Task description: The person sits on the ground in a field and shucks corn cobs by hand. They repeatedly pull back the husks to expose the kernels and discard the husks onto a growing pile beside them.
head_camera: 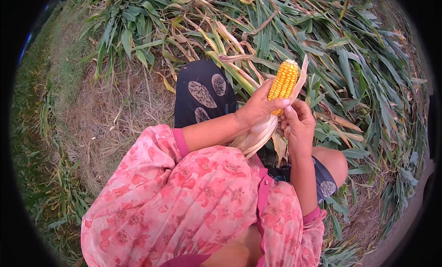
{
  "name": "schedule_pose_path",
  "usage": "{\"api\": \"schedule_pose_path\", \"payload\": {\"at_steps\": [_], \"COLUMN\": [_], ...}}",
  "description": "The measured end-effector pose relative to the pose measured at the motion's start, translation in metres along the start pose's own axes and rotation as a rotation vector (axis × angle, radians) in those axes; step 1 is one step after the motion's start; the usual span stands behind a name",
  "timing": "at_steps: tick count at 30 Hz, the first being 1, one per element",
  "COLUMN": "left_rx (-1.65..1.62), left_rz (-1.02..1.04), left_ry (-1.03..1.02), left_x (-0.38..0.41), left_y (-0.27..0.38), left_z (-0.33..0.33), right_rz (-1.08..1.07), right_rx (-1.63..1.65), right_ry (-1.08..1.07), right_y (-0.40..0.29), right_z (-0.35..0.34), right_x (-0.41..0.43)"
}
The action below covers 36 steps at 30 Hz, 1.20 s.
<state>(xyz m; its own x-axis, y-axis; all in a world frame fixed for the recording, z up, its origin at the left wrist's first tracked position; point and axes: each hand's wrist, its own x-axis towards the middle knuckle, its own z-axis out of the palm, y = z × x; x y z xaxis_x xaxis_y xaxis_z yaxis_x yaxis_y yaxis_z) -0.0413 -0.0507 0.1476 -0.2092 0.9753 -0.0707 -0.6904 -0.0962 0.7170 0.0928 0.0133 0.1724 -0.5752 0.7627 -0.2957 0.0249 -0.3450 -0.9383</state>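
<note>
A yellow ear of corn (284, 81) points up and away from me, its kernels bare over the upper part. My left hand (257, 103) is wrapped around its lower half, the thumb lying across the kernels. Pale dry husk (259, 132) hangs peeled back below the ear. One strip of husk (301, 78) still stands along the ear's right side. The fingers of my right hand (299, 123) pinch at the base of that strip, close to my left thumb. Part of the ear's lower end is hidden behind my fingers.
Cut corn stalks with green and drying leaves (345, 70) lie in a thick heap ahead and to the right. Dry straw-covered ground (107, 125) is on the left. My knee in dark leaf-patterned cloth (205, 92) rises left of the corn; my other knee (329, 163) is at right.
</note>
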Motion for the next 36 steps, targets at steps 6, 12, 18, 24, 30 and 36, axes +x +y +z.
{"api": "schedule_pose_path", "payload": {"at_steps": [6, 12, 18, 24, 30, 36], "left_rx": [0.04, 0.014, 0.29, 0.054, 0.085, 0.02], "left_rz": [-0.011, 0.156, 0.241, 0.219, 0.208, 0.046], "left_ry": [0.08, 0.096, 0.196, 0.192, 0.221, 0.236], "left_x": [0.008, 0.034, 0.018, 0.011, -0.005, 0.0], "left_y": [0.01, 0.02, 0.0, 0.008, -0.004, -0.013], "left_z": [0.009, 0.007, 0.012, 0.036, 0.035, 0.014], "right_rz": [-0.043, -0.017, -0.761, -0.621, -0.158, -0.101], "right_rx": [0.155, 0.163, -0.672, -0.851, -0.596, -0.487], "right_ry": [0.0, 0.115, 0.248, -0.047, -0.169, -0.143], "right_y": [0.013, 0.004, -0.061, -0.015, -0.002, 0.056], "right_z": [-0.014, -0.034, -0.021, -0.009, -0.003, -0.008], "right_x": [-0.007, -0.008, -0.022, -0.002, 0.001, -0.001]}}
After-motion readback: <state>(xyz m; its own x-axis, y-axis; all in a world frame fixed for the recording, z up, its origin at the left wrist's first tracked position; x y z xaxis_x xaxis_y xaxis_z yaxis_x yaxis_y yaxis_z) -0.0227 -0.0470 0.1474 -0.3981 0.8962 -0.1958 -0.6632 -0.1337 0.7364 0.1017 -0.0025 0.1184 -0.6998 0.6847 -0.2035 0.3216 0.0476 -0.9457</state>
